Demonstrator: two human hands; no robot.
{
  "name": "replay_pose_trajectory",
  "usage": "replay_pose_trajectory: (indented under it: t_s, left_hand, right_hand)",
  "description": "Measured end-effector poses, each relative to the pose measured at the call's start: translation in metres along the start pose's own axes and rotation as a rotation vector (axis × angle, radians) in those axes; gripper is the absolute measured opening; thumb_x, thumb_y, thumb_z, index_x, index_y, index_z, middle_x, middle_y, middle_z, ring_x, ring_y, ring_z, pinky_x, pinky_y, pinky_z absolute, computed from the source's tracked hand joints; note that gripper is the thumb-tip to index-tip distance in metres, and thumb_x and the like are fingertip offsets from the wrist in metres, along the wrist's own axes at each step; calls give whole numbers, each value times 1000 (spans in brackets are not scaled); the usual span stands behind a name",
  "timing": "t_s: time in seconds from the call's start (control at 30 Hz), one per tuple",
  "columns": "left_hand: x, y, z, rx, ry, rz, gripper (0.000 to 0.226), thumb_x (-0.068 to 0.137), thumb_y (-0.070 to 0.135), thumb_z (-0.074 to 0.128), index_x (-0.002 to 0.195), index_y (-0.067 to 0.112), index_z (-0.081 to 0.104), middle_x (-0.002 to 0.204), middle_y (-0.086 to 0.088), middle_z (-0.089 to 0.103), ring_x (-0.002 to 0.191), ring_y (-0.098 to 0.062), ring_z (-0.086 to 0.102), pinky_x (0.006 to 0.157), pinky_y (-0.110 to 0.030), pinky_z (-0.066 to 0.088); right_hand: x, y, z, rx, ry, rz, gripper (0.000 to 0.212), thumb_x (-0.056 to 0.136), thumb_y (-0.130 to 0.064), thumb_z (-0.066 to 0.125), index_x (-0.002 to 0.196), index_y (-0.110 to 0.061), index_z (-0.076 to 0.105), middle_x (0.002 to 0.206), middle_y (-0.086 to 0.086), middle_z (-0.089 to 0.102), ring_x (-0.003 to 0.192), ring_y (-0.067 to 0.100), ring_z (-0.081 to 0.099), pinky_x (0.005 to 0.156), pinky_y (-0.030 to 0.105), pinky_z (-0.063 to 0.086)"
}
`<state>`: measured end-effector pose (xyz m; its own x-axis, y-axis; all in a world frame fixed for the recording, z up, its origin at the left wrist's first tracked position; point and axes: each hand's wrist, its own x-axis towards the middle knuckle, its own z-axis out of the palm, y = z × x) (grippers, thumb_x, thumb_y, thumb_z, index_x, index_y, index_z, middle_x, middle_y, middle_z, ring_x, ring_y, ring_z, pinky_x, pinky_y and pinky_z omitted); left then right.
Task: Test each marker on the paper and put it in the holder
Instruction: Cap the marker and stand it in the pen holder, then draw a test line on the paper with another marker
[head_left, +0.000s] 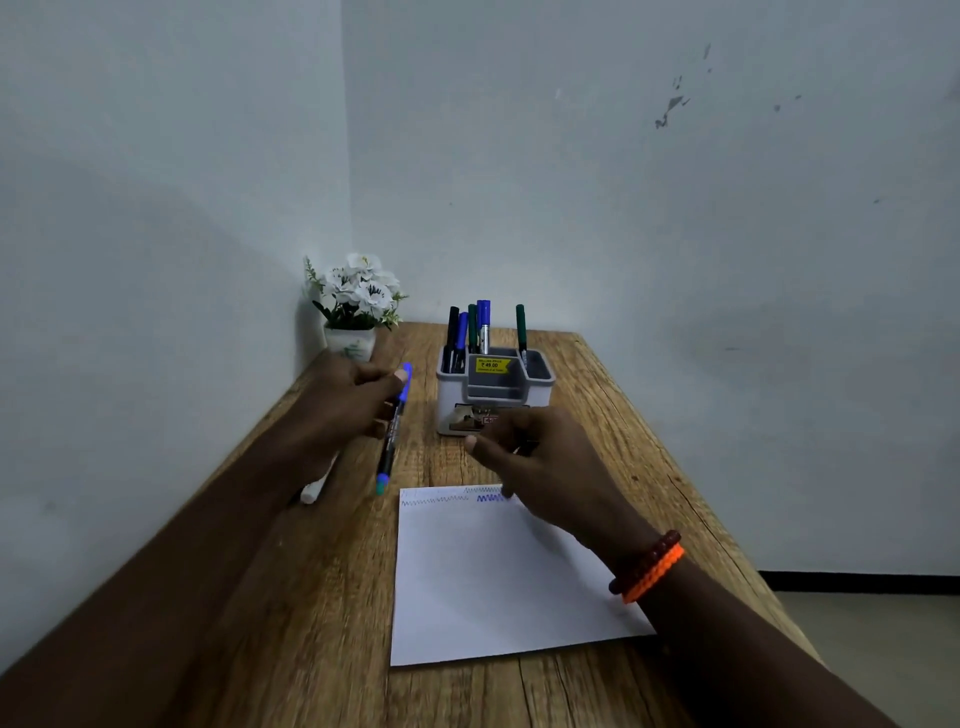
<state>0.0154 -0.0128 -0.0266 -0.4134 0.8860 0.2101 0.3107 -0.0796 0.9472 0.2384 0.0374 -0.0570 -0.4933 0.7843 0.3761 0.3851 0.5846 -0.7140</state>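
Dim, bluish, wide-angle picture with bent edges, soft shadows, slight motion blur.

The holder (496, 387) stands mid-desk toward the far wall, with upright markers (470, 330) crowding its back-left compartments and 1 green marker (520, 327) at the right; its front tray and right pocket show open room. Bare desk (613, 415) lies to the holder's right. On the left, the left hand (348, 402) with a blue marker (393, 431) fills the gap toward the flower pot (350, 343). The right hand (530, 457) hangs between paper (493, 582) and holder. A white marker (318, 483) lies near the left edge.
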Motion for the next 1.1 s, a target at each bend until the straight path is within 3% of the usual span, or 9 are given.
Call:
replay_pose_trajectory:
  t_s: [0.1, 0.2, 0.27, 0.47, 0.63, 0.97, 1.1]
  left_hand:
    - [-5, 0, 17, -241, -156, -68, 25, 101, 20, 59, 113, 2, 71, 91, -17, 68, 78, -27, 64, 70, -39, 55]
    - [-12, -2, 34, -358, -246, -70, 19, 100, 13, 59, 112, 3, 70, 86, -14, 71, 70, -22, 66, 60, -32, 55]
    - [-14, -7, 40, -314, -267, -21, 17, 97, 13, 63, 111, 5, 71, 87, -13, 72, 72, -22, 68, 62, -34, 55]
    - [-16, -16, 43, -265, -240, 26, 18, 90, 17, 73, 105, 7, 75, 92, -15, 75, 80, -26, 69, 70, -40, 55]
    - [-18, -17, 47, -260, -219, 54, 45, 75, 41, 78, 104, 6, 76, 92, -17, 76, 80, -26, 71, 74, -41, 58]
    - [-17, -18, 47, -282, -217, 47, 45, 76, 36, 76, 105, 1, 75, 92, -19, 76, 79, -25, 72, 73, -37, 60]
    - [-15, -16, 45, -306, -227, 29, 46, 77, 34, 75, 106, -1, 73, 89, -18, 75, 78, -26, 71, 72, -38, 59]
  right_hand:
    - [-4, -12, -1, 265, -94, 108, 18, 102, -37, 65, 103, -21, 73, 91, 1, 76, 76, 21, 76, 54, 28, 59]
    - [-6, -20, 0, 511, -128, 217, 22, 107, -36, 57, 109, -20, 72, 94, 11, 78, 77, 24, 78, 64, 35, 63]
    - [-6, -19, 2, 615, -127, 267, 28, 107, -34, 56, 114, -13, 72, 95, 19, 77, 72, 30, 76, 62, 38, 62]
    - [-6, -11, 1, 552, -57, 285, 31, 105, -31, 62, 103, -6, 79, 78, 11, 71, 48, 10, 53, 43, 22, 40]
    - [-4, -7, 2, 521, -26, 283, 30, 102, -32, 67, 97, -7, 82, 65, 4, 63, 47, 6, 48, 43, 21, 37]
    - [-6, -7, 0, 430, -25, 188, 30, 104, -31, 64, 109, -8, 82, 50, -13, 60, 41, -2, 48, 42, 10, 35]
    - [-6, -8, 0, 406, -43, 155, 26, 104, -33, 63, 111, -15, 81, 49, -12, 59, 40, 2, 45, 41, 13, 35]
